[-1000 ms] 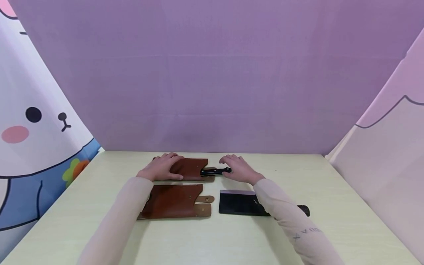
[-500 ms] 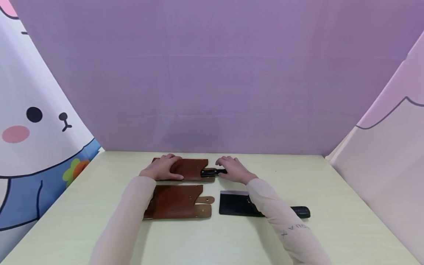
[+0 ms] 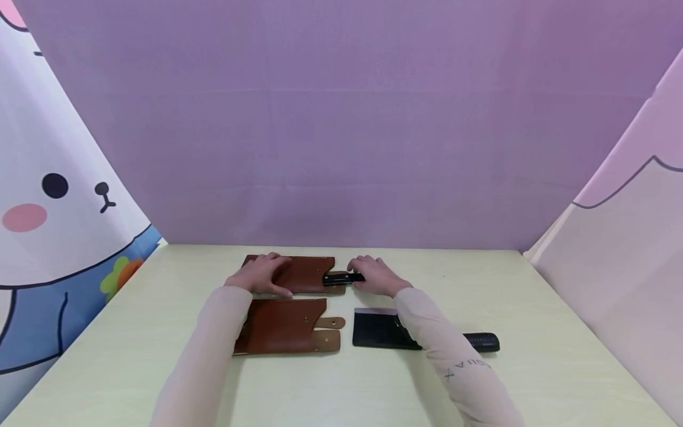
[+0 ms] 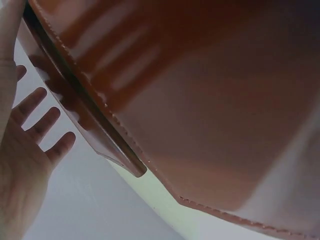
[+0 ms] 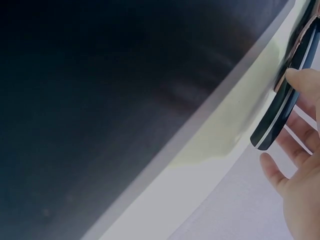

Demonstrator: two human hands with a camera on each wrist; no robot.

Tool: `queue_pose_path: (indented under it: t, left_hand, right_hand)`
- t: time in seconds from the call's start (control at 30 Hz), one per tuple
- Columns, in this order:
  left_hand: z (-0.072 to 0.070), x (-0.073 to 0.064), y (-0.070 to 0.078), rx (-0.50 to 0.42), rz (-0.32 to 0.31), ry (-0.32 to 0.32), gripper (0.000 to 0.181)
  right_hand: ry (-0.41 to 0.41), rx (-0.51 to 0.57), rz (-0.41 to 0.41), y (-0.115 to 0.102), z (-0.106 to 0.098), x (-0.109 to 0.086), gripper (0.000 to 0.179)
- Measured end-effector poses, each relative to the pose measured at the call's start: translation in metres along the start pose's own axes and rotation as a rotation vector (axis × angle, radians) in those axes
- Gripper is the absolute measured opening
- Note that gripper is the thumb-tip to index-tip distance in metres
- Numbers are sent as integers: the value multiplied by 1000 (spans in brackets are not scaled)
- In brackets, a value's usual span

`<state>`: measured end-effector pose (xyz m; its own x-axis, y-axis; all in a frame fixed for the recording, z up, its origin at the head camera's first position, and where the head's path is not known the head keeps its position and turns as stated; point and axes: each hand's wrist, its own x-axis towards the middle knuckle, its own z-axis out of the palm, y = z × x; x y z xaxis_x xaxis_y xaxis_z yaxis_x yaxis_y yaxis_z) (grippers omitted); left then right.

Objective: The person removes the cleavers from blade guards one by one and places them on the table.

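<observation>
Near the back of the table lies a brown leather knife sheath (image 3: 304, 274), with a knife (image 3: 341, 278) in it whose black riveted handle sticks out to the right. My right hand (image 3: 377, 276) pinches the handle end, thumb on one side and fingers on the other in the right wrist view. Over the sheath's left part is my left hand (image 3: 259, 274), thumb by the near edge. Its fingers (image 4: 42, 122) look straight and spread in the left wrist view; firm contact is unclear. The blade is hidden inside the sheath.
A second brown leather sheath (image 3: 288, 326), with a strap and snap, lies in front, partly under the left sleeve. To its right is a black cleaver (image 3: 376, 329), crossed by the right sleeve. A purple cloth backdrop (image 3: 341, 148) stands behind the table (image 3: 299, 391).
My right hand has moved a little left onto the knife handle, and the fingers have closed round it. My left hand has shifted slightly toward the near edge. The sheaths and cleaver have stayed put.
</observation>
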<state>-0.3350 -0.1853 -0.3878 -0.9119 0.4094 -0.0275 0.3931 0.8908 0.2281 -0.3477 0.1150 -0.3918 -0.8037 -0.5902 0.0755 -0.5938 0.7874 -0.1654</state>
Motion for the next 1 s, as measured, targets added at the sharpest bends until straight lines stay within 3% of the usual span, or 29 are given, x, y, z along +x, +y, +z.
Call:
queue_pose_path:
  t: [0.27,1.0]
  left_hand:
    - [2,4,1,15,11,-15,92]
    - [5,8,-1,65,10,-52,98]
  right_hand:
    - [0,-1,-12,-1,2,0,25]
    - [-64,-40,-46,-7,3,5,32]
